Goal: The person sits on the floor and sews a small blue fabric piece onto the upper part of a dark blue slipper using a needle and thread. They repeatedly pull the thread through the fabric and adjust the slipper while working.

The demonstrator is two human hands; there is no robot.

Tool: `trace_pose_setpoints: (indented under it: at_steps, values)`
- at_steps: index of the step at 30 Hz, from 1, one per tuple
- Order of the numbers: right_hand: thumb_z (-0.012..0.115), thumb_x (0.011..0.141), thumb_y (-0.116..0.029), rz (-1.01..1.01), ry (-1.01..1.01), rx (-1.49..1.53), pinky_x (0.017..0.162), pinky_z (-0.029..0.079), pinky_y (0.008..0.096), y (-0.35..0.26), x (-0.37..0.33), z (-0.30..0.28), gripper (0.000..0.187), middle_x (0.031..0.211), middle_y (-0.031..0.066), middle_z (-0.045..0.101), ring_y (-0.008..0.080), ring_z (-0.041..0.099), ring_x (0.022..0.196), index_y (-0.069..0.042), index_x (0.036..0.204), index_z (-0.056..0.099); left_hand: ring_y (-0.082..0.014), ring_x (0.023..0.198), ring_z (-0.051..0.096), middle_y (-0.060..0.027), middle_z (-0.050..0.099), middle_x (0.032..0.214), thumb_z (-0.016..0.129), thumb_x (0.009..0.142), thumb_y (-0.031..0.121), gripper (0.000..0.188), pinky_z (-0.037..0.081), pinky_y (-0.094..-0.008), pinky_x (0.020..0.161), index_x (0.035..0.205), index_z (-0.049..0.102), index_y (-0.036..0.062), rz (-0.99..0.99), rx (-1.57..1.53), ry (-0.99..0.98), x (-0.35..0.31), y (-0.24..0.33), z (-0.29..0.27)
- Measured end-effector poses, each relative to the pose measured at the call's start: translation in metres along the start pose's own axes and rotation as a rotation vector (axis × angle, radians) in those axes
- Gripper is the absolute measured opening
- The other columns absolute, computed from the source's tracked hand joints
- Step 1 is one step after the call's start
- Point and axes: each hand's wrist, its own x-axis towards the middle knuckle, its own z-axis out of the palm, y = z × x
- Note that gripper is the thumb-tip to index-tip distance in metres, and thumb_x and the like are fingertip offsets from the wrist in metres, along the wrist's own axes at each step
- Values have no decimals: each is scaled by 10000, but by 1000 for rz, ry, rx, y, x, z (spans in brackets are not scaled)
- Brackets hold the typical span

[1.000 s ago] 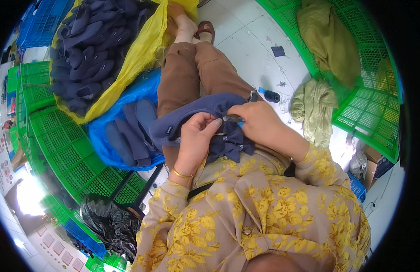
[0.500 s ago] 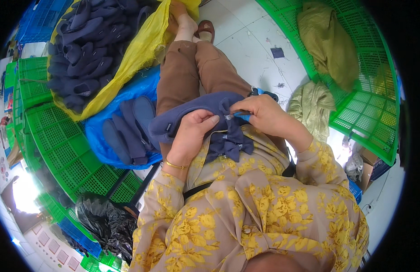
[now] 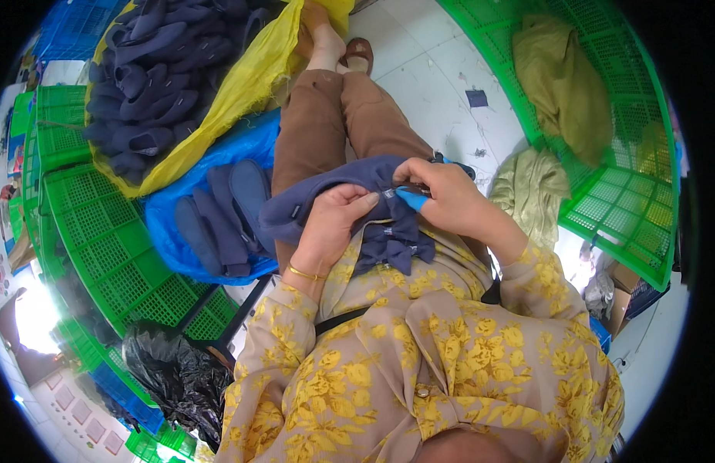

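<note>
A navy fabric slipper (image 3: 292, 207) lies across my lap, its rounded end toward the left. My left hand (image 3: 330, 224) is closed on its near edge, thumb and fingers pinching the cloth. At the slipper's right end my right hand (image 3: 454, 201) has its fingers bent together in a pinch; anything small between them is hidden. A blue cover (image 3: 411, 198) sits on one of its fingers. Just below the slipper, several navy fabric bows (image 3: 396, 245) with small shiny centres rest against my clothing.
Many navy slippers (image 3: 153, 92) fill a yellow sack (image 3: 219, 127) at the far left. Nearer, a blue plastic bag (image 3: 158, 231) holds several more. Green crates (image 3: 111, 243) stand on both sides; olive cloth (image 3: 562, 85) hangs over the right one. A black plastic bag (image 3: 176, 378) is near left.
My right hand's fingers have shifted slightly at the slipper's end, and the blue finger cover shows more fully. My left hand keeps its pinch. The whole view has moved a little.
</note>
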Motion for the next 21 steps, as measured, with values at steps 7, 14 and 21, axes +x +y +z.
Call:
trace_pose_setpoints:
  at_steps: [7,14,21]
  values:
    - [691,754,-226,49,177,-159,637,499,447,-7,4,26,266,748,177,662,363,651,706,-18,886,591,-64,766,604,-23,666,881,634,908,28,61,492,-182,709,957,643,-6,37,-31,-46,2,-9,-9]
    - [662,769,-184,85,212,-70,680,502,458,-13,9,42,387,855,190,656,363,655,777,-37,1074,474,-77,786,601,-22,662,879,632,898,17,66,489,-202,735,959,649,-5,51,-48,-35,3,-12,-8]
    - [636,836,-205,14,98,-107,750,495,467,-28,7,12,403,946,184,649,411,631,895,-86,1189,483,-100,844,585,-28,666,906,637,883,135,182,476,-258,787,936,696,-28,154,315,18,-5,-3,-3]
